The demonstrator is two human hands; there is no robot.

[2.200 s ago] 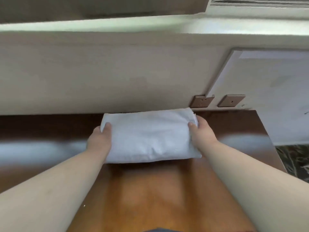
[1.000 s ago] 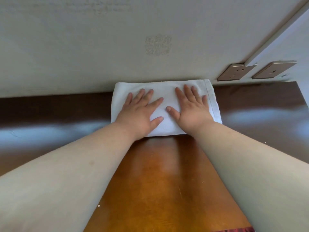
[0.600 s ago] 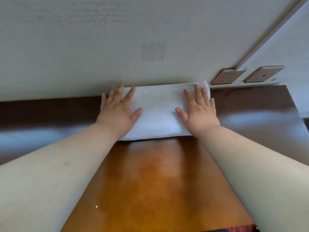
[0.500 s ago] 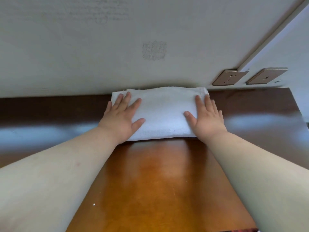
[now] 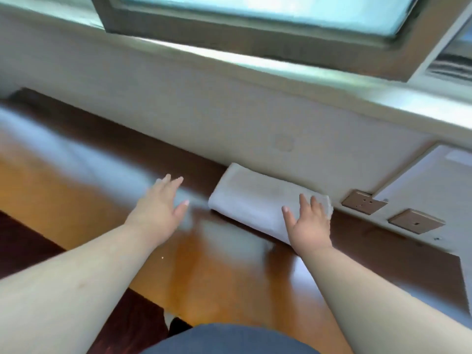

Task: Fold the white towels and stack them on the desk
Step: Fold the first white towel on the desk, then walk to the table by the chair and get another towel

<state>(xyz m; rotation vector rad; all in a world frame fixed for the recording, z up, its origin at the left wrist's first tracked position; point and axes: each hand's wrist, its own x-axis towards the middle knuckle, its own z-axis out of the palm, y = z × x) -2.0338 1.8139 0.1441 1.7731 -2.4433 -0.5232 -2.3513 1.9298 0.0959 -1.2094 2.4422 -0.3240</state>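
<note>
The folded white towel [image 5: 251, 203] lies flat at the back of the wooden desk [image 5: 222, 267], its long axis running along the wall [image 5: 204, 118] from upper left to lower right in the tilted view, its far long edge close against the wall's base. The right hand [image 5: 307, 226] rests on the towel's right end with fingers straight and spread, gripping nothing. The left hand [image 5: 159, 206] is off the towel to its left, above the desk, fingers straight and apart, holding nothing. Two brown socket plates [image 5: 364, 202] sit on the wall just right of the towel. A window [image 5: 255, 19] runs above.
</note>
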